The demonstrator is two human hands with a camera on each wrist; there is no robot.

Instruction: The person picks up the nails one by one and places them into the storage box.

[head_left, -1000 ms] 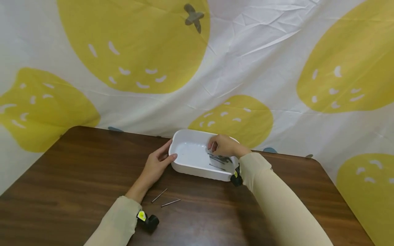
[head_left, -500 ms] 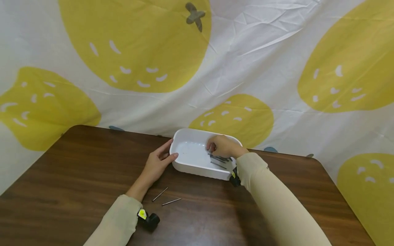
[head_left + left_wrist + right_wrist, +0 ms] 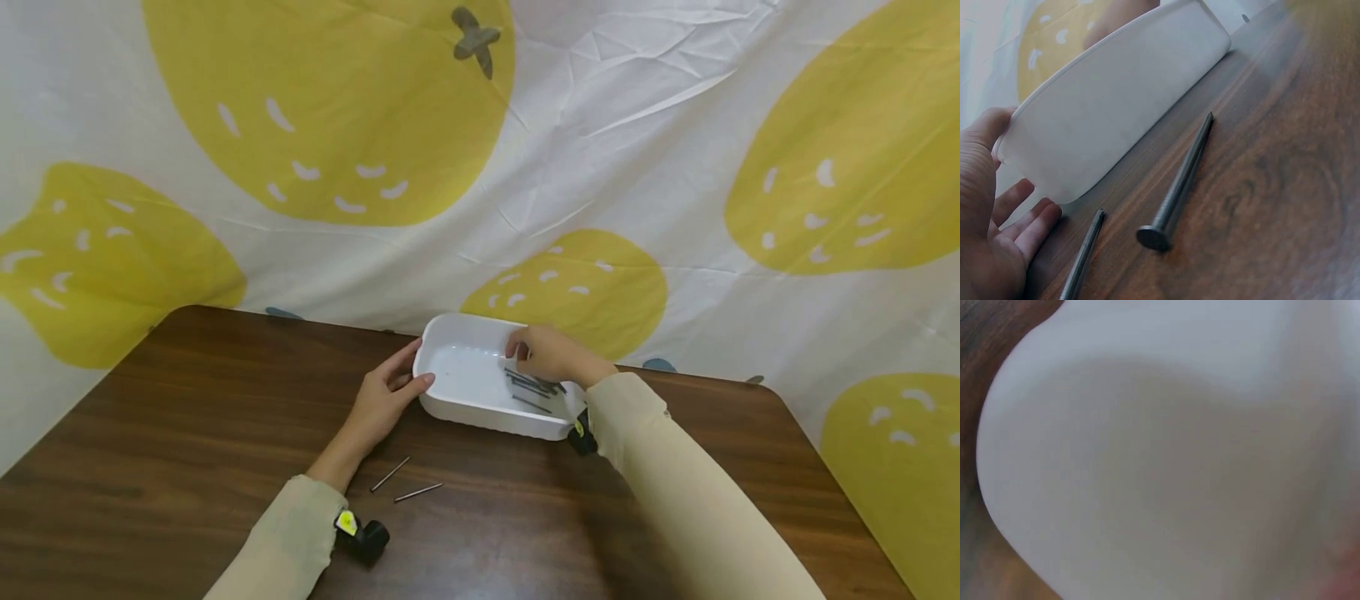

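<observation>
In the head view, my left hand (image 3: 384,402) grips the left end of a white plastic tray (image 3: 457,408), thumb at the rim. The left wrist view shows the other fingers curled along the tray's outer wall. Inside the tray's right half lie several grey nails (image 3: 528,385), loosely bunched. My right hand (image 3: 551,354) reaches over the tray's far right side, fingers bent downward just above the nails; I cannot tell if it pinches one. Two more nails lie on the table close to my left wrist: one nearer the tray (image 3: 390,474), the other (image 3: 418,492) beside it.
The brown wooden table (image 3: 225,417) ends at a hanging white cloth with yellow fruit prints (image 3: 360,275), close behind the tray. A black camera (image 3: 367,540) sits on my left wrist. The right wrist view is mostly filled by the blurred tray wall (image 3: 1054,425).
My right hand dipped slightly left, then drew back right and up a little, showing more of the nails in the tray. The left hand and the two table nails stay put.
</observation>
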